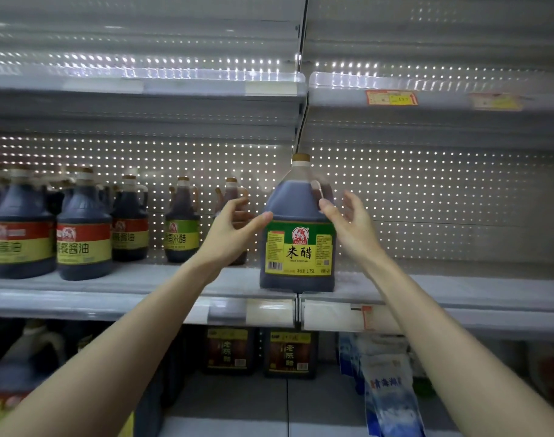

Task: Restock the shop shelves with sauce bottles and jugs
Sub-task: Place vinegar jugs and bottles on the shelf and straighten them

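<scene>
So the big rice vinegar jug (297,234) sits upright on the middle shelf (143,282), right at the front edge where two shelf sections meet. Our left grip (234,228) is released at the jug's 9 o'clock, thumb tip just about touching its shoulder. Our right grip (351,222) is released too, at 3 o'clock, thumb by the handle, fingers spread and holding nothing. Further out at 9 o'clock we've got soy sauce jugs (83,228) and a smaller vinegar bottle (181,222). At 6 o'clock, one shelf down, two dark jugs (290,353); at 5 o'clock, blue-and-white bags (386,383).
</scene>
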`<action>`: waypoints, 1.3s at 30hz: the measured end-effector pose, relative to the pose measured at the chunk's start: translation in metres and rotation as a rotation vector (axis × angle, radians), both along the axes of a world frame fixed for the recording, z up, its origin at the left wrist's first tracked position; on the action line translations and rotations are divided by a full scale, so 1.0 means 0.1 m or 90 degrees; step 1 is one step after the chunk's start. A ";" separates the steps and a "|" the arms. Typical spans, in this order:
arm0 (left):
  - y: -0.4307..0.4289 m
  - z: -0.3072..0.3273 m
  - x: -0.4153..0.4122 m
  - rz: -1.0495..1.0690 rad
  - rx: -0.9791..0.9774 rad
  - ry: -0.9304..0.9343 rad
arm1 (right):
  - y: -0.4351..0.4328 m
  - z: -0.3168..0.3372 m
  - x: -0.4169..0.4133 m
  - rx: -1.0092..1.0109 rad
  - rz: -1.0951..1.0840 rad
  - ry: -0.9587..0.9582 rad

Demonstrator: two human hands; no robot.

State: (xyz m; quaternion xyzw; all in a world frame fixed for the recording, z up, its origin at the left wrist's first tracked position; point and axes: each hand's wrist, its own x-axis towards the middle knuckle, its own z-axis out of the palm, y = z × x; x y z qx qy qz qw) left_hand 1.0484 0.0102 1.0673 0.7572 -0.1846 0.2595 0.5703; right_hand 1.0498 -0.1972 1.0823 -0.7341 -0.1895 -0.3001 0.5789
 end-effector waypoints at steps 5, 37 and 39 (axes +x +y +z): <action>0.38 0.02 -0.44 0.023 0.002 -0.056 | 0.28 0.06 -0.21 -0.009 0.033 -0.058; 6.33 -1.01 -4.63 0.485 -0.073 -0.009 | 7.19 -0.95 -3.06 -0.033 0.596 0.054; 6.67 -1.04 -4.68 0.513 -0.069 -0.012 | 7.59 -0.98 -3.08 -0.027 0.619 0.058</action>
